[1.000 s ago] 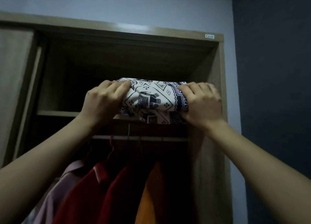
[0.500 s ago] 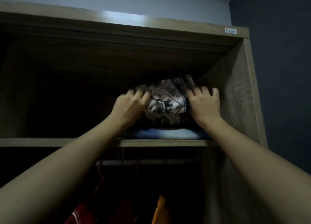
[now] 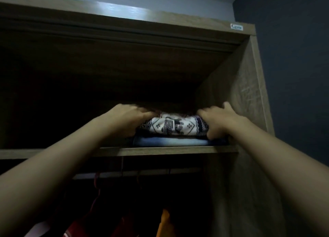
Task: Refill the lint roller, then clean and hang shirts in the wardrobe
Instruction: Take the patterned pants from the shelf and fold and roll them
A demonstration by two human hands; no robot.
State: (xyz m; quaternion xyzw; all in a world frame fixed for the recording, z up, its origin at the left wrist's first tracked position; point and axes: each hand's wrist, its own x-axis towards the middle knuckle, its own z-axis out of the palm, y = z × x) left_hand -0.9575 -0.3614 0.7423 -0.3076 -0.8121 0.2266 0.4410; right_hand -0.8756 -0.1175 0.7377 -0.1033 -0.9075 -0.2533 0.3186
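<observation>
Nearest to me, low in the wardrobe (image 3: pixel 249 97), the hanging shirts show only as dark shapes, a red shirt (image 3: pixel 76 227) on the left and an orange shirt (image 3: pixel 164 222) more to the right, under the hanging rail (image 3: pixel 142 172). Above them is the upper shelf (image 3: pixel 160 150), and on it, at the right end near the side wall, lies a folded blue garment (image 3: pixel 169 141). The folded patterned cloth (image 3: pixel 176 125) rests on top of this blue one. My left hand (image 3: pixel 130 120) closes around the left end of the cloth, and my right hand (image 3: pixel 216 120) presses on its right end with the fingers bent over it, the thumb lifted; both are holding the cloth. Behind the pile the shelf is too dark to see. I think the risk is that the cloth unfolds or slides forward off the blue garment when I take my hands away, because the pile sits close to the front edge, and it may drag the lower piece too. Compared with half a second ago, the cloth now lies flatter and lower on the pile, and my hands are lower and more to its sides. One second ago I held it in the air, in front of the shelf.
</observation>
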